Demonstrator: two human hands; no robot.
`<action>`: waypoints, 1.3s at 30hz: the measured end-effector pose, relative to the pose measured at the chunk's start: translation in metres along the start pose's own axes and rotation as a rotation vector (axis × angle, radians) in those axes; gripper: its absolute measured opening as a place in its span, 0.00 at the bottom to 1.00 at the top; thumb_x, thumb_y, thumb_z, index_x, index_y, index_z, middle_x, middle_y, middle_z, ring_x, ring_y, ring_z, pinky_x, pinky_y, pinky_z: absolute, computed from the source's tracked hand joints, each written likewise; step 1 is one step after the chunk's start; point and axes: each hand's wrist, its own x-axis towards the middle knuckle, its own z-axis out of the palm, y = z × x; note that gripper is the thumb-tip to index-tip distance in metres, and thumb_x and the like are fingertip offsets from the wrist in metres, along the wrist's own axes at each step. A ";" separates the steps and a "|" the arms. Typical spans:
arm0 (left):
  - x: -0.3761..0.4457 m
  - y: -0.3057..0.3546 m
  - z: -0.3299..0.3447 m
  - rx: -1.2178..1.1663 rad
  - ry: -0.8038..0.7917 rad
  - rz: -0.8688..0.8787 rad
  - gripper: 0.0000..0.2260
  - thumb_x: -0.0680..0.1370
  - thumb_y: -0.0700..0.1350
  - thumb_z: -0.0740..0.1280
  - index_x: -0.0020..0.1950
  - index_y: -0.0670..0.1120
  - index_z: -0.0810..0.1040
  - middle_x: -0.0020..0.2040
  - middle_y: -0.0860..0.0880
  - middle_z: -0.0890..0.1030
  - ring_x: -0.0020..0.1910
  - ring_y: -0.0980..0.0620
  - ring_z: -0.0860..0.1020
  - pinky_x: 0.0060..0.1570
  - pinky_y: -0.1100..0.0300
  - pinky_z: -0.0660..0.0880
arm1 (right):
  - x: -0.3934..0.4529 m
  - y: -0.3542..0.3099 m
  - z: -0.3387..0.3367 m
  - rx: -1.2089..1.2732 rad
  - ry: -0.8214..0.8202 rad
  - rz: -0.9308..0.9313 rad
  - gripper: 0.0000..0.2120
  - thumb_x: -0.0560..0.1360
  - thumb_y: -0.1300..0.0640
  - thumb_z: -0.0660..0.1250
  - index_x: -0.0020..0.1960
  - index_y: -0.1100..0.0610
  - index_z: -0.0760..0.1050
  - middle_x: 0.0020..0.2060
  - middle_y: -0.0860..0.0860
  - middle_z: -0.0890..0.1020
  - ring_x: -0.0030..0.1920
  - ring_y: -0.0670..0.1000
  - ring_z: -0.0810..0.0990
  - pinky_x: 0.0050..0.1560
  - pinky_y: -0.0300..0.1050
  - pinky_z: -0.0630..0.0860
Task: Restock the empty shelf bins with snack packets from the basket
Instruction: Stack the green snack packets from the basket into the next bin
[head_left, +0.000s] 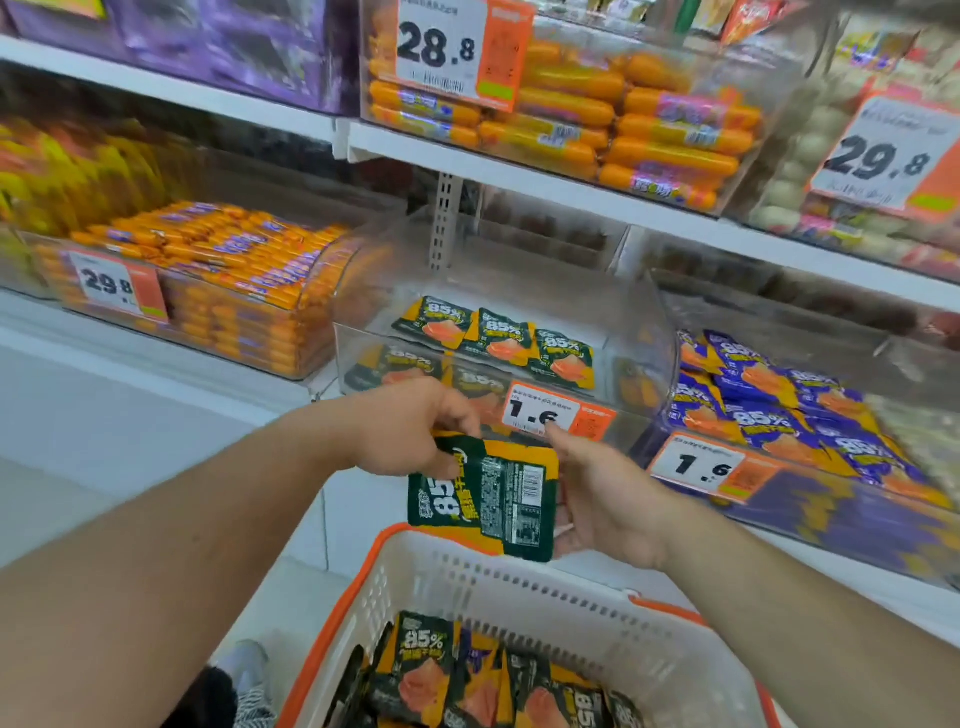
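A green-and-orange snack packet (485, 499), back side out with barcode and a large "85%" showing, hangs at centre frame above the white basket (550, 613), which sits at six o'clock. The left hand (400, 431) pinches the packet's top edge; the right hand (597, 493), fingers relaxed, cradles its right side. Matching packets (498, 338) lie in the clear bin (358, 332) at twelve o'clock.

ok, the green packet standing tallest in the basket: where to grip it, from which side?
Judgement only: pinch the top edge of the upright green packet, coming straight down from above. It stands on end above its neighbours in the basket, so that edge is free, while other packets crowd its lower part.
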 end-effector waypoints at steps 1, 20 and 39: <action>-0.003 -0.001 -0.006 -0.074 0.046 0.020 0.11 0.72 0.33 0.73 0.42 0.50 0.79 0.39 0.54 0.81 0.41 0.55 0.78 0.44 0.59 0.73 | -0.004 -0.002 0.002 0.016 -0.039 0.021 0.25 0.73 0.36 0.58 0.55 0.53 0.80 0.46 0.57 0.81 0.42 0.57 0.81 0.46 0.51 0.76; 0.031 -0.051 -0.048 0.353 0.997 -0.193 0.23 0.71 0.51 0.70 0.64 0.46 0.77 0.70 0.45 0.72 0.70 0.39 0.65 0.67 0.45 0.61 | 0.063 -0.126 0.013 -0.058 0.485 -0.365 0.21 0.76 0.70 0.63 0.65 0.54 0.73 0.57 0.55 0.77 0.41 0.56 0.79 0.28 0.43 0.69; 0.061 -0.067 -0.032 0.336 1.085 -0.330 0.20 0.73 0.41 0.64 0.65 0.43 0.72 0.79 0.48 0.54 0.79 0.46 0.45 0.75 0.47 0.44 | 0.223 -0.152 0.011 -1.245 0.415 -0.166 0.18 0.77 0.50 0.67 0.63 0.58 0.72 0.54 0.57 0.78 0.43 0.52 0.77 0.40 0.44 0.74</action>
